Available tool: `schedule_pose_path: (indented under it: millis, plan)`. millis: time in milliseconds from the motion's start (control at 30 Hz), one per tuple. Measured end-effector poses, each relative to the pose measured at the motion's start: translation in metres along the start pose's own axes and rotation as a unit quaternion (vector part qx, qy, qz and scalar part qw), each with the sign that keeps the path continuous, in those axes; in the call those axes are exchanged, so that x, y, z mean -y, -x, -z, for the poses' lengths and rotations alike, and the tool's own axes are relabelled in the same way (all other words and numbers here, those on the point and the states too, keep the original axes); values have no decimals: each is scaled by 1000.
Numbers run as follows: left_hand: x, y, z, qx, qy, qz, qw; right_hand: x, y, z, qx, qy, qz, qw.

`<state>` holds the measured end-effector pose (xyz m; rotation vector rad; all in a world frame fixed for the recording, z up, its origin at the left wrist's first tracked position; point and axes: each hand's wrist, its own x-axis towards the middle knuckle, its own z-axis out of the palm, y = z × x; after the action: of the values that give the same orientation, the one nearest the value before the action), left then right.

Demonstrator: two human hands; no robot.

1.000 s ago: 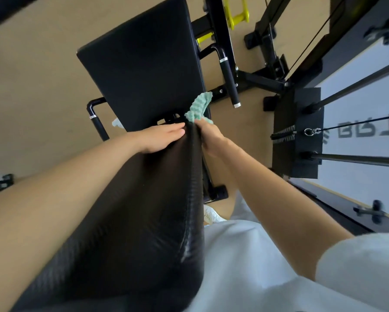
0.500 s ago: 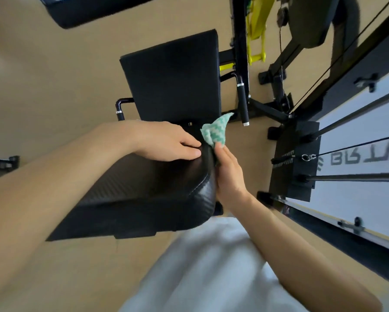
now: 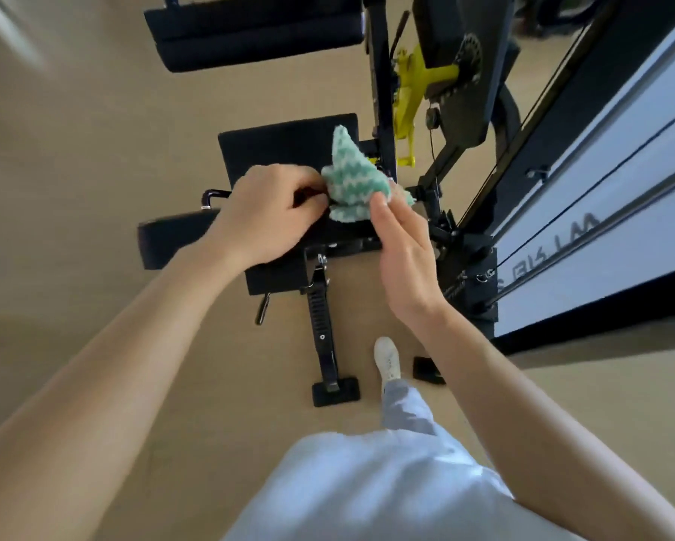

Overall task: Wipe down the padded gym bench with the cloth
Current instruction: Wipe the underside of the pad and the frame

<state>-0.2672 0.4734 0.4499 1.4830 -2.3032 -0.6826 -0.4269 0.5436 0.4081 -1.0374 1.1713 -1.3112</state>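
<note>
Both forearms are getting cut off at the frame's bottom. Left hand [image 3: 267, 216] is pinching the fuzzy green-and-white zigzag cloth [image 3: 353, 181], right hand [image 3: 402, 247] is pressing it with fingers loose. They're hiding part of the matte black padded bench [image 3: 285, 144] beneath. Yellow bracket [image 3: 413, 87] is showing beyond.

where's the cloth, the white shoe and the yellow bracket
cloth [image 3: 353, 181], head view, middle of the zigzag fabric
white shoe [image 3: 387, 359], head view, top of the shoe
yellow bracket [image 3: 413, 78], head view, its flat arm
</note>
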Motion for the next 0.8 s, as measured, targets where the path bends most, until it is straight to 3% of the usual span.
schedule_pose_path:
  millis: [167, 333, 400, 433, 467, 500, 533, 600, 633, 700, 800]
  plan:
    - [6, 45, 1, -163, 121, -32, 979, 11, 42, -9, -2, 92, 14, 996]
    - [33, 86, -25, -292, 36, -27, 955, 21, 33, 11, -220, -54, 51, 973]
    - [51, 102, -54, -331, 46, 1, 943, 8, 24, 4, -198, -9, 95, 975]
    - [59, 108, -72, -337, 51, 20, 940, -4, 20, -5, -169, 83, 128, 974]
    - [65, 114, -90, -337, 52, 33, 939, -25, 17, -11, -125, 216, 173, 953]
    - [69, 117, -104, -330, 51, 34, 942, -46, 13, -14, -77, 353, 223, 906]
    - [71, 118, -118, -318, 53, 31, 946, -62, 7, -13, -62, 474, 277, 833]
    - [73, 120, -142, -298, 71, 21, 952, -87, 0, -1, -62, 594, 368, 713]
    - [74, 120, -153, -298, 86, 19, 951, -94, -4, 5, -72, 606, 402, 683]
    - [80, 114, -176, -324, 129, 26, 937, -113, -13, 22, -102, 595, 454, 655]
    - [95, 97, -211, -377, 188, 54, 905, -153, -28, 43, -135, 555, 469, 674]
